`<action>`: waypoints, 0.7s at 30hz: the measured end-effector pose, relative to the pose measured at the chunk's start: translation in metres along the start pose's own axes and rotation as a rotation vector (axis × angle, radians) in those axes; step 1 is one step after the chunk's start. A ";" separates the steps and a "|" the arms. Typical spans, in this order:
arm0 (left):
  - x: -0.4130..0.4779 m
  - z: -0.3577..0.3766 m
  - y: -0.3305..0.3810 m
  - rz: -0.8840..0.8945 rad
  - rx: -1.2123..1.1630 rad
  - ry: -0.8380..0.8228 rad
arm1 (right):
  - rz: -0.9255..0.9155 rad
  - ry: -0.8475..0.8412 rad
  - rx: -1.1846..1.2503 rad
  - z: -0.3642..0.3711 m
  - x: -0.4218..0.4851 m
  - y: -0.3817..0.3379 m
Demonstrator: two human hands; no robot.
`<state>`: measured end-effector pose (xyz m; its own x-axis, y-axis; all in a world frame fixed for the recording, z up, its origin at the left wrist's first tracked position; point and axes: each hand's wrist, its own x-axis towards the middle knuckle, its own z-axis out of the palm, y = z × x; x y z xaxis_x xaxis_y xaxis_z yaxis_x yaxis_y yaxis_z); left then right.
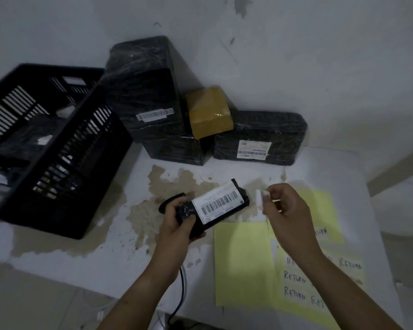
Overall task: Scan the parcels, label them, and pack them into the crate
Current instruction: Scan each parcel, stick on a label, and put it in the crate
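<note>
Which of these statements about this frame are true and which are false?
1. The left hand holds a small black parcel bearing a barcode label. True.
2. The right hand is empty. False: it pinches a small white sticker.
3. The brown parcel lies inside the crate. False: it rests on the black-wrapped parcels by the wall, outside the crate.
4. Yellow sheets with handwritten RETURN lie on the person's right. True.
</note>
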<state>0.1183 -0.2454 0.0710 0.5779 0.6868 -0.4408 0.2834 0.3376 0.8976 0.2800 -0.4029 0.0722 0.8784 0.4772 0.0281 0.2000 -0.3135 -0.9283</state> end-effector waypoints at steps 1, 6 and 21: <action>-0.002 -0.003 0.004 0.013 0.017 -0.019 | -0.017 -0.026 -0.001 0.004 -0.005 -0.012; -0.003 -0.030 0.015 0.001 0.046 -0.009 | -0.017 -0.089 0.060 0.032 -0.019 -0.061; 0.004 -0.112 0.057 -0.040 -0.132 -0.314 | 0.008 -0.171 0.017 0.119 -0.037 -0.135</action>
<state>0.0511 -0.1510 0.1205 0.7815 0.4464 -0.4359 0.2214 0.4547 0.8627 0.1688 -0.2805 0.1528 0.7929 0.6079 -0.0411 0.1852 -0.3048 -0.9342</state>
